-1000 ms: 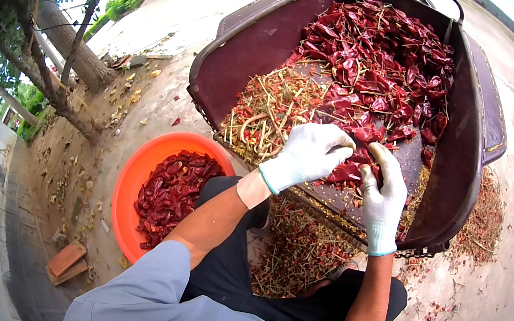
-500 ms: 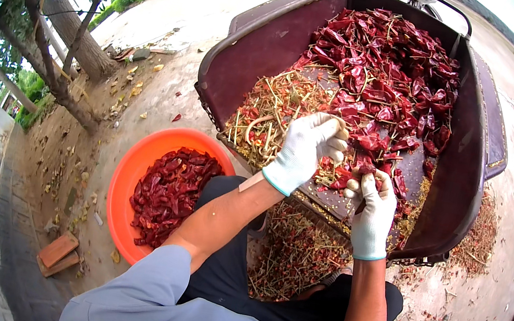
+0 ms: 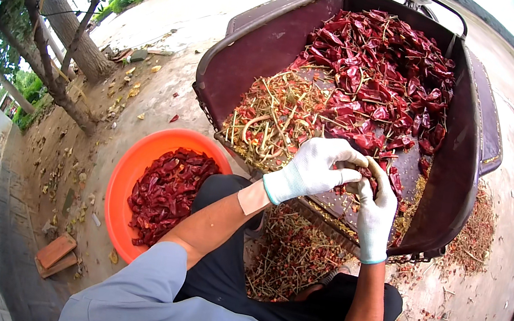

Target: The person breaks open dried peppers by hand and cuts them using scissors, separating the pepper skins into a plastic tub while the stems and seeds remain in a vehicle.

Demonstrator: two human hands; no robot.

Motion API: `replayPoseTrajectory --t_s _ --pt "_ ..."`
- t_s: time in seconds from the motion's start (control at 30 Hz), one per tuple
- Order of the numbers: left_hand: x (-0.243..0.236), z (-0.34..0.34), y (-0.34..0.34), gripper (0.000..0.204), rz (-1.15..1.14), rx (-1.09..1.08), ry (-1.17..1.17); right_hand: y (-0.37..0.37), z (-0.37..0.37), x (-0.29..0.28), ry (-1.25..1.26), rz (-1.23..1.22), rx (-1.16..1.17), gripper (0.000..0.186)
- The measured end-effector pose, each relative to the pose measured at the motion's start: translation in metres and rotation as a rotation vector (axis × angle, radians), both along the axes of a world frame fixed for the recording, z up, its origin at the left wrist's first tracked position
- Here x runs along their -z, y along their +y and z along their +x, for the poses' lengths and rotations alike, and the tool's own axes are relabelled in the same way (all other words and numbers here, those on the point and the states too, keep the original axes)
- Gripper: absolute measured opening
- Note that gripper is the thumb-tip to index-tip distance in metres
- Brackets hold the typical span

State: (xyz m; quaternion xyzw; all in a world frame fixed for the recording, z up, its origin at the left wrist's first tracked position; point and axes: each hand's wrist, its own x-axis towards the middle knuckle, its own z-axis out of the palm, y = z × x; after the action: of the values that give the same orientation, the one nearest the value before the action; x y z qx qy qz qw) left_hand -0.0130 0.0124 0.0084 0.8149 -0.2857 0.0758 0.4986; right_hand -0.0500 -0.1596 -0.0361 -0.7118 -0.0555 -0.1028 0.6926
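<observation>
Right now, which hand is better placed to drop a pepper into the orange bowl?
Left, most likely. The orange bowl of dried red peppers sits on the ground at the person's left, and the left hand is nearer to it. The right hand is farther away, and both hands meet on one pepper.

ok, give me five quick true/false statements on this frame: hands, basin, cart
1. Both hands, left hand and right hand, wear white gloves. True.
2. The orange basin is empty. False: it holds dried red chillies.
3. The hands meet over the cart's near edge, pinching a chilli between them. True.
4. The basin sits on the person's right. False: it is on their left.
5. The stem pile fills the cart's far end. False: it lies at the near left; the red chilli heap lies farther back.
</observation>
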Motion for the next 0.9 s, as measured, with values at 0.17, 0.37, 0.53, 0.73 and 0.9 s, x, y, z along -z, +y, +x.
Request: replayPoseTrajectory --t_s 0.17,0.37,0.53,0.73,0.9 --pt "0.009 0.004 -0.003 0.020 0.070 -0.035 -0.108 -0.004 -0.001 0.001 0.029 0.157 -0.091 0.046" --pt "0.007 0.003 0.006 0.019 0.159 -0.167 -0.060 -0.001 -0.004 -0.016 0.159 0.146 -0.033 0.046" --pt "0.012 0.002 -0.012 0.022 0.175 -0.088 -0.026 -0.002 -0.008 -0.016 0.161 0.048 -0.032 0.050" --pt "0.019 -0.002 -0.016 0.017 0.221 -0.206 -0.046 0.010 -0.007 -0.009 0.312 0.147 -0.072 0.052" --pt "0.031 0.001 -0.016 0.015 0.147 -0.259 -0.122 0.008 -0.006 -0.005 0.218 0.146 -0.137 0.049"
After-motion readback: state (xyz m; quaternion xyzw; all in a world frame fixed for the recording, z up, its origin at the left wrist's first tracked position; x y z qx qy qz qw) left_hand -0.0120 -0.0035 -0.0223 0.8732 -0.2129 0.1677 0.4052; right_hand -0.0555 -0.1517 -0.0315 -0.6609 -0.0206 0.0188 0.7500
